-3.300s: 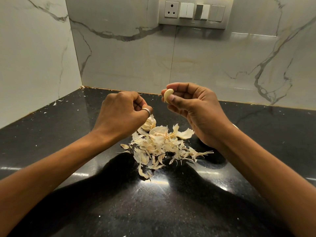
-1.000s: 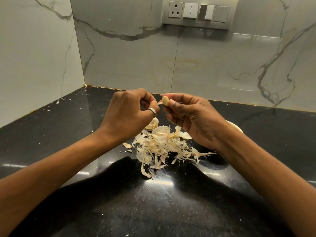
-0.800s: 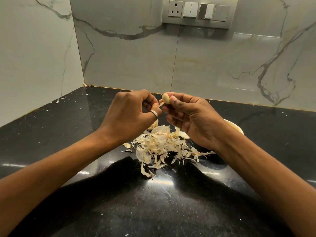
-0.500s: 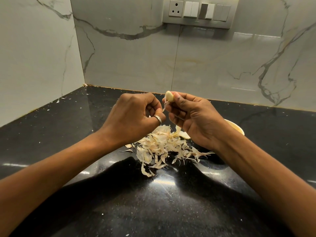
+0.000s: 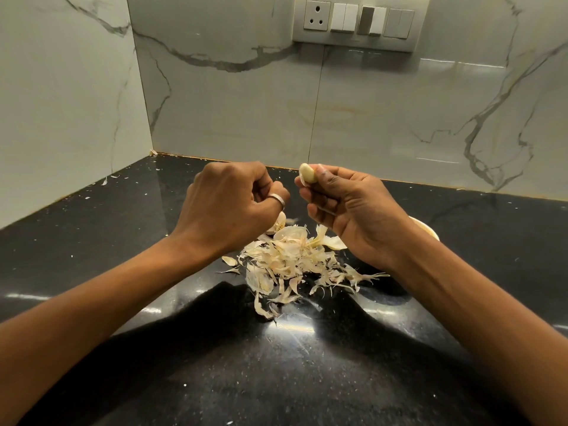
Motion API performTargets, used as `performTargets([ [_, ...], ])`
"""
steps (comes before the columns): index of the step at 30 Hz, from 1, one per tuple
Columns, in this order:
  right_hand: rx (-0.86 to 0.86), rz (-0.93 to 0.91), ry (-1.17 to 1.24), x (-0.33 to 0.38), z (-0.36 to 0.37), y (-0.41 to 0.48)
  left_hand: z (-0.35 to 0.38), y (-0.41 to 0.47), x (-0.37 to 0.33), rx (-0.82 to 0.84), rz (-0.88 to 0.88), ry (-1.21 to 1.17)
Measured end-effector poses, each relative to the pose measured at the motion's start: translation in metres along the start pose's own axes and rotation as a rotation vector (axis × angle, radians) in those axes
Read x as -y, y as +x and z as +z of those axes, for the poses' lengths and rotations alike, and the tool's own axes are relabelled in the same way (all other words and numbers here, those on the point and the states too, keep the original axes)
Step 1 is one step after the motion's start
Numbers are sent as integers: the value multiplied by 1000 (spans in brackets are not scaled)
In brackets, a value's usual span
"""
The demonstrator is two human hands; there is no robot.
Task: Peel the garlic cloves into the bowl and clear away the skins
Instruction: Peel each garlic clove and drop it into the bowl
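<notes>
Left hand (image 5: pixel 227 204): pulled off clove (image 5: pixel 308 177), curled; cannot tell contents.
Right hand (image 5: pixel 353 210): pinches clove, centre frame.
Risk: slick clove slips into skins (image 5: pixel 289 256), missing bowl (image 5: pixel 427 231).

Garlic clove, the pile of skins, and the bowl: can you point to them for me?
garlic clove (image 5: pixel 308 176): head view, its smooth peeled side.
pile of skins (image 5: pixel 285 261): head view, the middle of the heap.
bowl (image 5: pixel 428 231): head view, the bit of pale rim that shows.

Head camera looks down, close, onto countertop (image 5: pixel 76 241).
</notes>
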State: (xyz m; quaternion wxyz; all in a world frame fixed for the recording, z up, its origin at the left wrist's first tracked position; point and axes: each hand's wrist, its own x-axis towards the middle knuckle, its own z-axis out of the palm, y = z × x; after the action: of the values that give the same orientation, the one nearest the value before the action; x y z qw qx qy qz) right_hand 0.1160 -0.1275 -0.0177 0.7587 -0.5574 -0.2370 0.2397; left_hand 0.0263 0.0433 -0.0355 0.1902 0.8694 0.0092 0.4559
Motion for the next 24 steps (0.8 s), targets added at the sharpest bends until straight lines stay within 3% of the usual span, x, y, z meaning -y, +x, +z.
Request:
performTargets([
  [12,39,-37,-108,-5,3,0,4,1,2,14,104,-17],
  [24,20,-35,-159,-3,2,-2,3,1,3,-12,76,-1],
])
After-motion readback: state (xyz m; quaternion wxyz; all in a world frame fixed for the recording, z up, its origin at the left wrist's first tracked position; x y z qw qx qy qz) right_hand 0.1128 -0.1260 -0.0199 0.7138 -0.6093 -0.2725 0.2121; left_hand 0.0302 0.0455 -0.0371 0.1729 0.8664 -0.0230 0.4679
